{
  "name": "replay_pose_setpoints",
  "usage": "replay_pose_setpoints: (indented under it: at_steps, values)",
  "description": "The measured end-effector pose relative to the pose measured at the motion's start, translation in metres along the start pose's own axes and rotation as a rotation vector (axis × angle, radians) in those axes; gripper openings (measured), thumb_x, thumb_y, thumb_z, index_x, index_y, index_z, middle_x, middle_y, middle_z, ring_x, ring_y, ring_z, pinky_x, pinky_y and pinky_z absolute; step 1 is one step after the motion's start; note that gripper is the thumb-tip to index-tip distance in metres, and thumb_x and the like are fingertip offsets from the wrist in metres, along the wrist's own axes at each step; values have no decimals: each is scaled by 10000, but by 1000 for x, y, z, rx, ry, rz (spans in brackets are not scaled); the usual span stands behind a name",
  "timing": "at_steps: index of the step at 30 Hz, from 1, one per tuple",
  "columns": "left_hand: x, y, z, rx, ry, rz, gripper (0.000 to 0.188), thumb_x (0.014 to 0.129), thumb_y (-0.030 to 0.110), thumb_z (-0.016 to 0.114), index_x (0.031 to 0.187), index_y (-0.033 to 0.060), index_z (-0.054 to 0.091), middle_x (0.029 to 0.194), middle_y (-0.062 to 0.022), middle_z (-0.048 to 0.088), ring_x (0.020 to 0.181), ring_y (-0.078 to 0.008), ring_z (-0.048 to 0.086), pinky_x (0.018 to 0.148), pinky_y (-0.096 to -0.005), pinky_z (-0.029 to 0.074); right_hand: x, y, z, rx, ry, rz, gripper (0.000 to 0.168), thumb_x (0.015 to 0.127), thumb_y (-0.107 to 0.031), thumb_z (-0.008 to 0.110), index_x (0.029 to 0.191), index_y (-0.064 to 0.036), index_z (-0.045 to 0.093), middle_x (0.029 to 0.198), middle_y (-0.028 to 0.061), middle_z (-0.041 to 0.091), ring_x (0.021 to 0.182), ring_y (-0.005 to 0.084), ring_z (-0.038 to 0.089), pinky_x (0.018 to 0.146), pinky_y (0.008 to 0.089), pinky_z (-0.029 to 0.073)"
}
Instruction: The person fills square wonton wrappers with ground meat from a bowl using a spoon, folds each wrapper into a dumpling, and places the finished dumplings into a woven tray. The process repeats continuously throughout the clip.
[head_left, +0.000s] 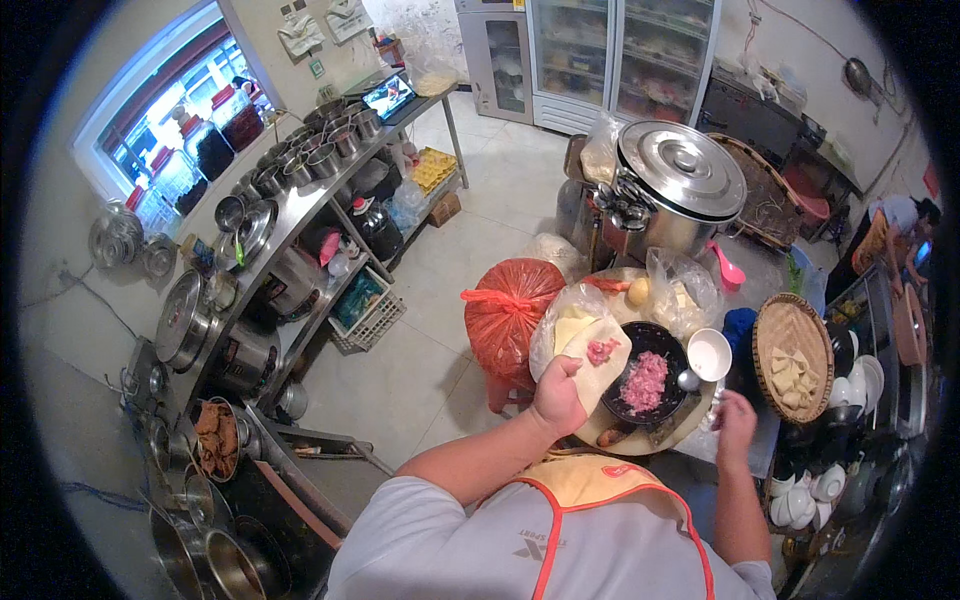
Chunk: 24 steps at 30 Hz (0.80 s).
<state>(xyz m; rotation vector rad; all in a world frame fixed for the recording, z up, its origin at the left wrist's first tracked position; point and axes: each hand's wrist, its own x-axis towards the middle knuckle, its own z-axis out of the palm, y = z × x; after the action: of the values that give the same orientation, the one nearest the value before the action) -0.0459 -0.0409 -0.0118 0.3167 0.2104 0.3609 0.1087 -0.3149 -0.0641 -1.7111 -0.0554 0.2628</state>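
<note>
My left hand holds a thin sheet of dough wrapper with a dab of minced meat on it. Beside it, a black bowl holds pink minced meat, on a round board. A spoon lies at the bowl's right edge, below a white bowl. To the right of the board is my right hand, fingers partly bent, near some small white bits; no tool shows in it. A plastic bag with pale wrappers lies left of the black bowl.
A woven basket with folded dough pieces stands at the right, near stacked white bowls. A large lidded steel pot is beyond the board. A red plastic bag stands left. Another person is at the far right.
</note>
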Motion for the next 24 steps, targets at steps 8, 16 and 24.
replay_pose_setpoints:
  at_steps: [8,16,24]
  values:
    - [1,6,0,-78,-276,-43,600,777,143,387,1355,-16,380,1325,-150,492,1214,-290,482,1074,-406,327,95,45,-28,-255,118,-77,263,931,-175,498,1103,3,587,766,23,578,627,107,538,523,250,422]
    - [-9,22,1,98,-146,11,714,690,202,429,1357,-42,354,1326,-188,475,1227,-329,465,1091,-449,310,93,61,-18,-141,-24,2,241,938,-214,513,1073,-30,589,708,-9,543,526,50,445,424,200,345]
    - [-7,32,18,72,-145,15,781,634,218,461,1358,-49,347,1365,-213,436,1273,-341,423,1121,-450,277,81,21,-11,-63,61,-129,226,920,-176,541,1036,6,607,700,-4,556,533,58,456,481,220,374]
